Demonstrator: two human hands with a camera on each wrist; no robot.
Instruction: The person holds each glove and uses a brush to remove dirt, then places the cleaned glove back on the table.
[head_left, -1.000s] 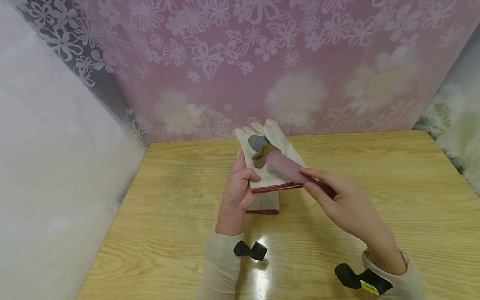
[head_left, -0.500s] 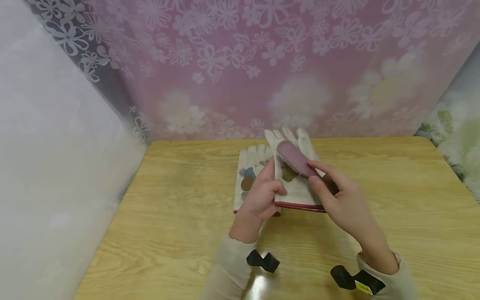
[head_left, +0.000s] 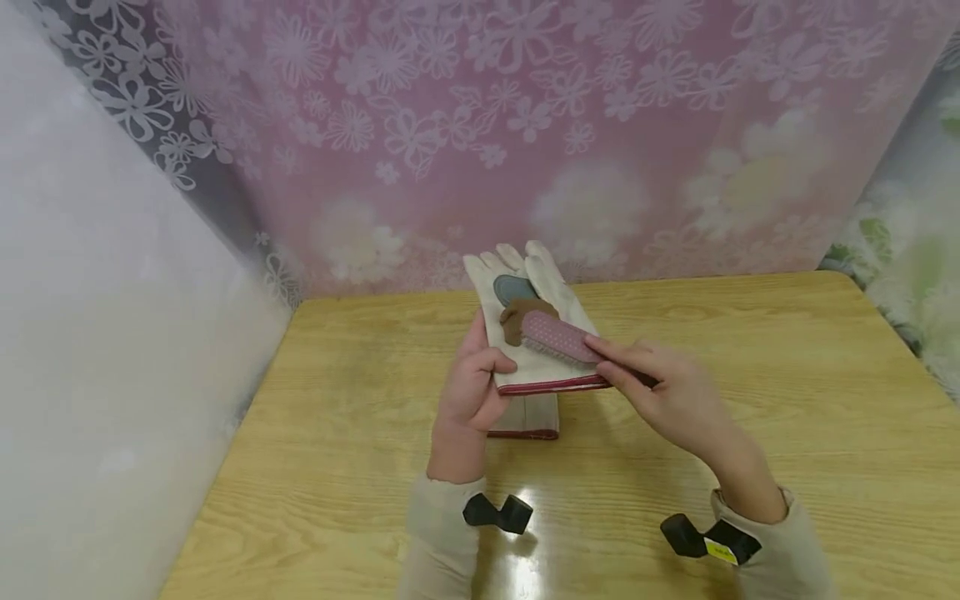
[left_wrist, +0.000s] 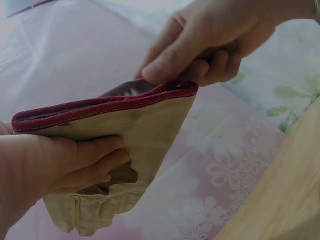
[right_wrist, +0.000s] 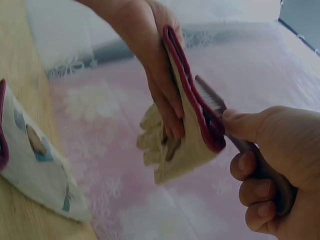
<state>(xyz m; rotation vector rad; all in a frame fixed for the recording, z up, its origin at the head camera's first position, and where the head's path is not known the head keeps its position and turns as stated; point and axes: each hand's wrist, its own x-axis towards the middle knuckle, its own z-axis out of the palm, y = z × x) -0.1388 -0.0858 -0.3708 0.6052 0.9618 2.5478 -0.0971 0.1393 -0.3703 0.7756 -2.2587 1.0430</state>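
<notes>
My left hand grips a cream work glove with a red-trimmed cuff, thumb on top and fingers underneath. The glove is raised, its fingers pointing away, with brown and blue-grey patches on its upper face. In the right hand is a scrub brush with a pink dotted back and a dark handle. Its pale bristles face the glove near the brown patch; contact is hard to tell. Below lies a second glove, mostly hidden in the head view; the right wrist view shows its printed side.
A wood-grain table extends under both hands. Behind it hangs a pink flowered cloth, and a white cloth covers the left side. Each sleeve carries a black camera mount.
The left hand and raised glove went right, then came back left, covering most of the lower glove again. The brush followed and now sits lower on the glove than half a second ago.
</notes>
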